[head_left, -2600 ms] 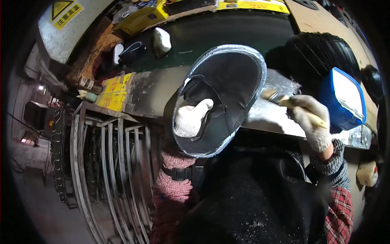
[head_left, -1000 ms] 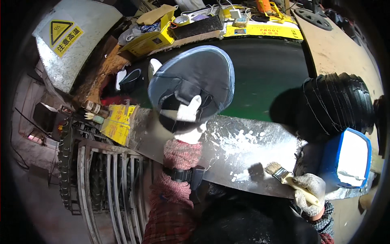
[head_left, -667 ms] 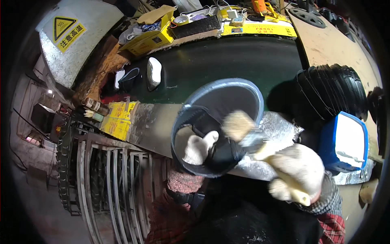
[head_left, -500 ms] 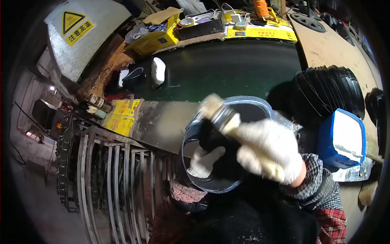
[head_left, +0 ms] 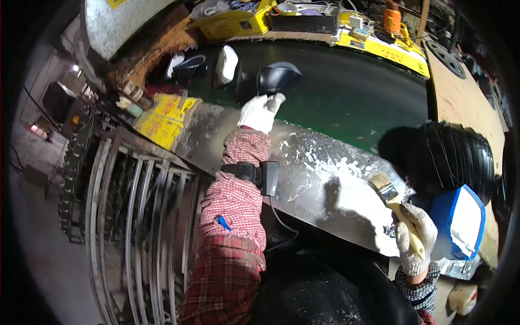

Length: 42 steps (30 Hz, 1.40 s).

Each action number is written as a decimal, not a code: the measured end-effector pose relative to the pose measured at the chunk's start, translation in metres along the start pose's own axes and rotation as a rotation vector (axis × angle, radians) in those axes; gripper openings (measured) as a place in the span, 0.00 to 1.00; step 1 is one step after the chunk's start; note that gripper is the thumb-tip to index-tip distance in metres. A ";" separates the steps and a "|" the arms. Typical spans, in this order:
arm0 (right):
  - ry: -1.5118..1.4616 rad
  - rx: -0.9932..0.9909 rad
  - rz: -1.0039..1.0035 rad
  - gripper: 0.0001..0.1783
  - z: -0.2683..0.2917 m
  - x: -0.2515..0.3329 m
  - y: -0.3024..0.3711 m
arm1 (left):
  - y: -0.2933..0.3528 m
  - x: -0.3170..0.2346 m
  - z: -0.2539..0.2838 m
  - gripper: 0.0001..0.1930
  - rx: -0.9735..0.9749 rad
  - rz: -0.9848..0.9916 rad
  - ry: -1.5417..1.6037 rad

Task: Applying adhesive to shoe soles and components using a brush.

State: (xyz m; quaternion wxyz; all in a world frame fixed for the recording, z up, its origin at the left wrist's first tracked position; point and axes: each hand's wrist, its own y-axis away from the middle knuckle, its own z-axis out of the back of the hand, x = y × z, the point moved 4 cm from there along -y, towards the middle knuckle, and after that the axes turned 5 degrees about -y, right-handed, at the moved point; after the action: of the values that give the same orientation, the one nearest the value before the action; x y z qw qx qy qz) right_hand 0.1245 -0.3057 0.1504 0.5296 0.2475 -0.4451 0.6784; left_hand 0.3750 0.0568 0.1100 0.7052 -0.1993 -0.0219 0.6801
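Note:
My left hand [head_left: 260, 114], in a white glove, reaches over the metal edge to the dark green belt. Its fingers are slightly apart, with nothing visible between them. Just beyond the fingertips, a black curved rubber band [head_left: 278, 79] with a grey-blue rim lies on the belt. Whether they touch it, I cannot tell. My right hand [head_left: 418, 238], also gloved, is closed around the pale handle of a paintbrush [head_left: 383, 187]. The bristles point up and left, above a metal ledge [head_left: 309, 157] smeared with white. To that hand's right stands a blue tub [head_left: 460, 223] with white contents.
Black rubber bands [head_left: 455, 154] form a stack at the right. Two more white-and-dark pieces [head_left: 226, 66] [head_left: 187, 66] sit farther left on the belt. Metal rails [head_left: 138, 227] stand at the lower left. Yellow boxes [head_left: 230, 24] and cables line the far edge.
My left hand has moved from inside the black rubber band to the belt, where a band now lies. My right hand has lowered the brush to the right, beside the tub. The view has shifted.

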 end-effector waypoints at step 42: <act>0.394 0.155 0.449 0.16 -0.094 0.110 0.055 | 0.678 0.280 -0.110 0.36 -0.290 1.292 1.710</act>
State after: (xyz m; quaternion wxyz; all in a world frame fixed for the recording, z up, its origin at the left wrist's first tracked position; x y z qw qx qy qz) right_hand 0.0508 -0.1714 0.1748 0.4220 0.0464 -0.3245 0.8453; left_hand -0.2157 0.2973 -0.2693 -0.0353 -0.6632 0.5065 0.5498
